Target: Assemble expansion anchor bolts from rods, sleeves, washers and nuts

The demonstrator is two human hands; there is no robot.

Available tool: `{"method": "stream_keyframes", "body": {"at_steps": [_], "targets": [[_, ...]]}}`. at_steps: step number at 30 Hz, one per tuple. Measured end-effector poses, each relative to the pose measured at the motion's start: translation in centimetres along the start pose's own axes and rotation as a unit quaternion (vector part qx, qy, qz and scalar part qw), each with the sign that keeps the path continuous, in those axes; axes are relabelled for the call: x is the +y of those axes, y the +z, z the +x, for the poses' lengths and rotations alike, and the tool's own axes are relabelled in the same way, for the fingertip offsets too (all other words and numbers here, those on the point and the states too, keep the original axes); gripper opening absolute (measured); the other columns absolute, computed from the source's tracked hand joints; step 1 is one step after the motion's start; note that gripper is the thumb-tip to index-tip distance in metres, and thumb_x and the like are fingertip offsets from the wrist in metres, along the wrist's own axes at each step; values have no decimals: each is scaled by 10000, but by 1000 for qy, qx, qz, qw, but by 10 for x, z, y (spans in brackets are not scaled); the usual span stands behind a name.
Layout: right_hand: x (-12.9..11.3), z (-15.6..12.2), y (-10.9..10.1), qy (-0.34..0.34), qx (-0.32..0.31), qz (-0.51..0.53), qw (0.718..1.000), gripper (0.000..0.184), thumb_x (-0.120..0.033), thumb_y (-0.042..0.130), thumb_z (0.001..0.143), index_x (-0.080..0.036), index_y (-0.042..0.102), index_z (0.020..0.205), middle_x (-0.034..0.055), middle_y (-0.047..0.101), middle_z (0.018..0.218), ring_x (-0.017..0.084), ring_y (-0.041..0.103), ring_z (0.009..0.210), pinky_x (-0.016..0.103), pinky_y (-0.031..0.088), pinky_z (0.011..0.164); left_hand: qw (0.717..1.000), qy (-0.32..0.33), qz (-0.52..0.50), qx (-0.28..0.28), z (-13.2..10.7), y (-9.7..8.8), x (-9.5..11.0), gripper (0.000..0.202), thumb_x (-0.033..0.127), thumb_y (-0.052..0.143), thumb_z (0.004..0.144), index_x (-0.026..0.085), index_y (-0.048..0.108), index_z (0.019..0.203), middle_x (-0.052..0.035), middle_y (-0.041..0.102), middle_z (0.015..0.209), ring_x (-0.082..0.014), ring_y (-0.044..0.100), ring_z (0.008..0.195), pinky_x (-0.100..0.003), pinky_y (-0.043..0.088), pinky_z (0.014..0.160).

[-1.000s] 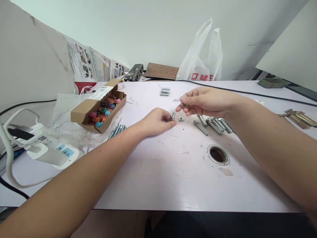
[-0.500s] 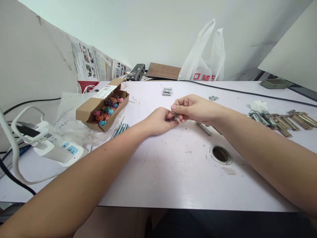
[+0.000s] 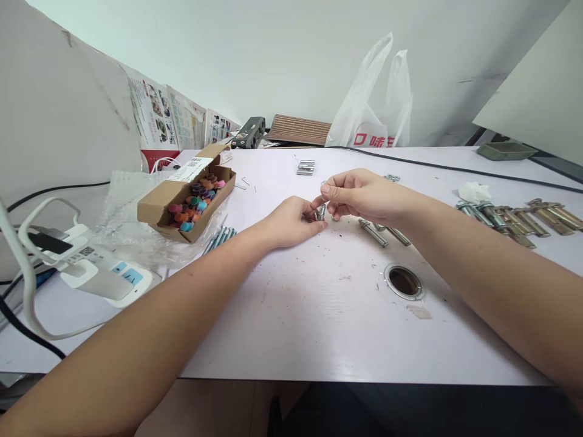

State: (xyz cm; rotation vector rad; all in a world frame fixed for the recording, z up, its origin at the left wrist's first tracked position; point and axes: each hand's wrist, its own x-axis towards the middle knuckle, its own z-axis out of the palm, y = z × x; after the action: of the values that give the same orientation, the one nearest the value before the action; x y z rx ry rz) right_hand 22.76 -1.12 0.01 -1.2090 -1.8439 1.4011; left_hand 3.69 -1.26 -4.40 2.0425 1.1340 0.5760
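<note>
A pale wall [image 3: 282,67] with a few dark scuffs closes off the back, and a grey side wall on the left carries printed sheets [image 3: 155,115]. The white bench [image 3: 282,315] fills most of the view, its middle flecked with dark and reddish crumbs. Both hands work near its centre. The left hand [image 3: 291,223] lies low over the top, gripping a small bolt upright; the right hand [image 3: 357,193] is just beside it, finger and thumb pinching a thin ring.

At the far edge stand a white plastic bag [image 3: 371,115] with red lettering and a brown slatted panel [image 3: 298,130]. On the left are bubble wrap [image 3: 121,200], a white power strip [image 3: 136,282] and an open carton [image 3: 152,207] of coloured pieces. A black cable [image 3: 437,164] runs across the back right, near a green tray [image 3: 505,152].

A metal-rimmed hole [image 3: 403,281] pierces the right half. Brassy anchors [image 3: 542,217] lie at far right, silver anchors [image 3: 373,233] below the right hand. Smallest are the bolt [image 3: 322,211], between the left fingers, and the ring [image 3: 323,187], just above its tip; whether they touch I cannot tell.
</note>
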Motion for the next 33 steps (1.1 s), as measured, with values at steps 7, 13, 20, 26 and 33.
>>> {"method": "stream_keyframes", "body": {"at_steps": [7,13,20,26,33], "targets": [[-14,-12,0,-26,142,-157,977,330,-475,667,891,-172,645,761,56,602,713,137,523,640,270,389,561,1000,22,5,1,-1,-1,0,364,430,640,804,185,485,583,50,369,546,-96,319,538,-297,282,567],[-13,-14,2,2,123,-176,977,346,-511,676,872,-183,668,761,46,580,675,134,500,605,278,333,522,1000,18,-9,-1,-2,-2,2,330,423,646,798,181,528,607,40,447,571,-99,354,547,-295,282,557],[-23,-24,8,17,113,-204,972,204,-390,735,817,-197,676,788,46,634,695,134,528,567,288,355,512,1000,18,0,9,-3,-1,2,270,410,638,793,163,665,688,35,520,589,-101,413,564,-281,311,565],[-18,-30,43,35,130,-352,926,127,-270,700,795,-196,660,700,93,627,678,250,597,683,343,373,575,998,54,29,24,0,1,0,199,233,567,737,130,736,715,-2,648,662,-153,560,710,-263,382,614],[-10,-25,54,37,154,-371,915,150,-228,589,823,-186,674,708,117,647,688,250,596,694,342,381,611,997,59,47,29,1,1,0,263,200,530,725,123,775,780,-29,695,709,-168,584,747,-270,402,648]]}}
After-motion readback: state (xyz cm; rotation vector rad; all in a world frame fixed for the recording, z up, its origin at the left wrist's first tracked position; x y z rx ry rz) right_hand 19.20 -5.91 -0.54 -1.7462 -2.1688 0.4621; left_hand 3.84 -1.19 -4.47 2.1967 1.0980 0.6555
